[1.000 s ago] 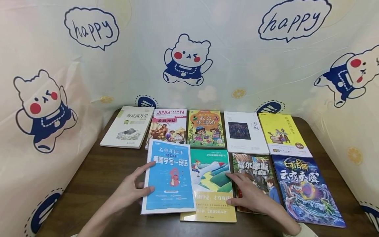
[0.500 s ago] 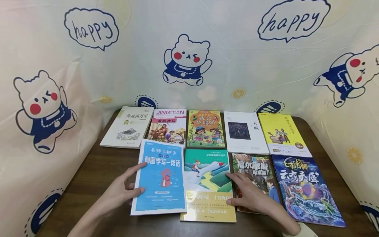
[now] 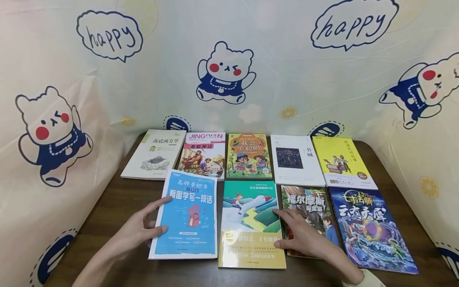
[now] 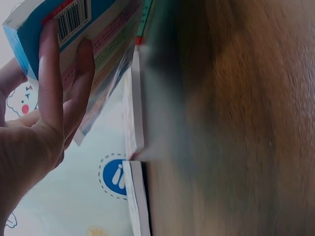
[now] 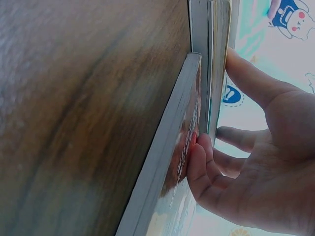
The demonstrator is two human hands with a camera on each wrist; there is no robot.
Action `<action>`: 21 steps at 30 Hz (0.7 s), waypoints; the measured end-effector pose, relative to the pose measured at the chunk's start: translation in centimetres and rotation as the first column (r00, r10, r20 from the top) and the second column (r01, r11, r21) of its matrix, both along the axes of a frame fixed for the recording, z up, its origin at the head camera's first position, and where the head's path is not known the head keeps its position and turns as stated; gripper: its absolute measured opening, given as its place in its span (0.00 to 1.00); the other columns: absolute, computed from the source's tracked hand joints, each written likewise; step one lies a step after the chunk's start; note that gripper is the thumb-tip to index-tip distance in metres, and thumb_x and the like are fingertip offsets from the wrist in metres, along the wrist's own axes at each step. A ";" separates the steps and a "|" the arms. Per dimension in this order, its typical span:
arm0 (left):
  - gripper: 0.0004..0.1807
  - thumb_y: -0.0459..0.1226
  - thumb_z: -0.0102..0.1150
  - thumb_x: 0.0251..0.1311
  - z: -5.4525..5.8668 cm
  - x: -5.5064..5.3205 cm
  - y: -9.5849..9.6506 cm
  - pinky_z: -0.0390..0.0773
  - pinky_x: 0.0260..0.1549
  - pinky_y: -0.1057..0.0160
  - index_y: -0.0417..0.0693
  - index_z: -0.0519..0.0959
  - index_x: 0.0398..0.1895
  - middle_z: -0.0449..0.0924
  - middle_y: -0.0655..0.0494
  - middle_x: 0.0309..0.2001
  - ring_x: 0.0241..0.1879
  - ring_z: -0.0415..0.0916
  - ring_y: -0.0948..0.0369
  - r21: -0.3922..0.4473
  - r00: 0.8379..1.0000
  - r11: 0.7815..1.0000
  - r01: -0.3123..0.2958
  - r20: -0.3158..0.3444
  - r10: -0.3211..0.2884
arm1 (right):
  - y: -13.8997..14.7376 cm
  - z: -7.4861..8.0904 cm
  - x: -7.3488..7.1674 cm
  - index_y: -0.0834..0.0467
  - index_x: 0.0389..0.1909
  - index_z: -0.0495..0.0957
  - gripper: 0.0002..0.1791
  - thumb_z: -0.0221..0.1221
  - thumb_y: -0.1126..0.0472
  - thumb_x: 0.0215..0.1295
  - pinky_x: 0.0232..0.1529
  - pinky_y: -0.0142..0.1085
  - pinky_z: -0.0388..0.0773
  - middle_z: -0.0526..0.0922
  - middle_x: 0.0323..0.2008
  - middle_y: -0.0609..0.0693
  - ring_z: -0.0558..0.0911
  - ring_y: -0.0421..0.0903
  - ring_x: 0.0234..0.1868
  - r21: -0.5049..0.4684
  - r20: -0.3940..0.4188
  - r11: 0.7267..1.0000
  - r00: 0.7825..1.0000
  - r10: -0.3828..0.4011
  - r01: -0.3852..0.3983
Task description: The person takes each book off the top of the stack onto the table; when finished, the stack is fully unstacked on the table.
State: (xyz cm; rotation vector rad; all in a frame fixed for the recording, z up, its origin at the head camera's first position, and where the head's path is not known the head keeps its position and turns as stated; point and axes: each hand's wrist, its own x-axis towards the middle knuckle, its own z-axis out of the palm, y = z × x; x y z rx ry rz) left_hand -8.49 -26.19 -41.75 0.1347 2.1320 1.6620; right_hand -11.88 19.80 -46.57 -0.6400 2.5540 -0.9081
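A blue-covered book is held in my left hand by its left edge. The thumb and index finger lie at the edge of its front, and other fingers press its barcoded back in the left wrist view. It is raised off the table. To its right lies a green and yellow book. My right hand touches that book's right edge with thumb and index finger. In the right wrist view its lower fingers rest against the cover of the neighbouring detective book.
A back row holds a white ship book, a pink-titled book, a children's book, a white book and a yellow book. A dark blue book lies front right on the wooden table. Printed cloth surrounds it.
My left hand has carried the blue book leftward, off from over the green and yellow book, whose whole cover now shows. The right hand has stayed in place.
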 end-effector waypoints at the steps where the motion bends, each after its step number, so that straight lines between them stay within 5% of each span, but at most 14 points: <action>1: 0.43 0.35 0.62 0.61 -0.1 -0.1 -0.1 0.81 0.26 0.47 0.51 0.50 0.76 0.74 0.33 0.52 0.37 0.83 0.44 -0.006 1.000 1.000 0.003 0.000 -0.003 | 0.0 0.0 0.0 0.55 0.72 0.58 0.49 0.65 0.37 0.54 0.50 0.66 0.68 0.57 0.69 0.66 0.52 0.73 0.68 0.001 0.001 1.000 1.000 0.000 0.000; 21: 0.44 0.36 0.62 0.62 -1.8 -1.3 -0.8 0.81 0.24 0.47 0.49 0.48 0.76 0.73 0.34 0.53 0.37 0.82 0.45 -0.041 0.998 0.997 0.062 0.033 -0.061 | -0.1 0.2 -0.1 0.56 0.72 0.59 0.49 0.66 0.38 0.54 0.49 0.66 0.69 0.58 0.68 0.68 0.55 0.74 0.67 0.001 -0.006 1.000 1.000 -0.007 0.007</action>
